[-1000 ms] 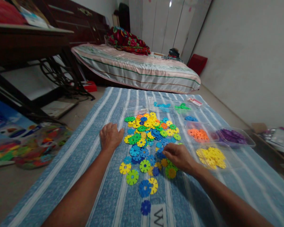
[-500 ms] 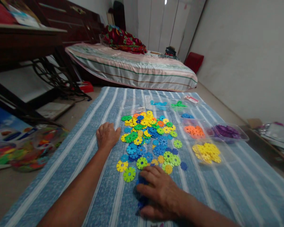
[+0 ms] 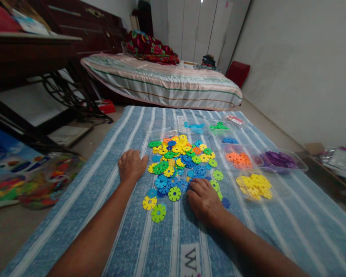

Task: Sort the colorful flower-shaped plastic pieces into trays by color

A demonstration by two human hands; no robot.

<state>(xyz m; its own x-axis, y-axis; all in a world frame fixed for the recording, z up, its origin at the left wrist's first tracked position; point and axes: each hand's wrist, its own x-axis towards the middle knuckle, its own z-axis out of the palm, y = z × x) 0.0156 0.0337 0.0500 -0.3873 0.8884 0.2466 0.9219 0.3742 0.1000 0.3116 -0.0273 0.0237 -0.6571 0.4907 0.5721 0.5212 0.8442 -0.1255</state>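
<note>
Discs (image 3: 175,148): mixed colours, heaped at mid-cloth (image 3: 161,246), stragglers toward the near edge. I judge the heap central because both hands reach it there.

Right hand (image 3: 204,198): palm down over the heap's near right side, fingers bent, hiding the discs beneath. I cannot tell whether they grasp anything.

Left hand (image 3: 132,165): rests on the cloth just beside the heap, on the left-edge side. Fingers relaxed, thumb apart, gripping nothing I can see; probably a prop for the body.

Clear trays (image 3: 304,167) stand from the right edge toward the far right corner. Nearest the right hand I log yellow discs (image 3: 255,186); beyond, orange discs (image 3: 238,159), with purple discs (image 3: 280,159) by the right edge. Farther off: blue discs (image 3: 230,140), green pieces (image 3: 219,126), light-blue pieces (image 3: 194,127). One colour per tray, presumably to prevent mixing.

Beyond the far edge: bed (image 3: 167,90).
</note>
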